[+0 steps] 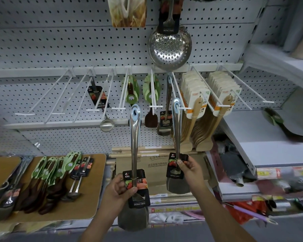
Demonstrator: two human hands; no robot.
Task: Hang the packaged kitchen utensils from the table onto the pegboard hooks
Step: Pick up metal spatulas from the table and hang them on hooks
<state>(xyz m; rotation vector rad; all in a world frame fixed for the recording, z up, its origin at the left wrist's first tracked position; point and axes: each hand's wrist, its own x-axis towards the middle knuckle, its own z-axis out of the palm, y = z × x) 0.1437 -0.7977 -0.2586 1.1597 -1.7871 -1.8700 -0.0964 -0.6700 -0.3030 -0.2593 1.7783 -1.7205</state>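
My left hand (120,190) grips a packaged steel spatula (134,142) upright by its black label card, its handle loop free in front of the pegboard (42,46). My right hand (189,169) pinches a second steel spatula (177,130) at its card; this one's handle loop sits at the tip of a white hook (183,108). One more spatula (166,119) hangs further back on that hook. On the brown table (93,193) at the lower left lie several packaged utensils (47,180), green-carded and black-carded.
Empty white hooks (47,100) jut from the rail at left. A ladle (106,125), green-packed spatulas (150,91), wooden spatulas (196,109) and a big skimmer (170,48) hang on the board. Cardboard boxes (156,165) and shelves with goods (278,182) lie below and right.
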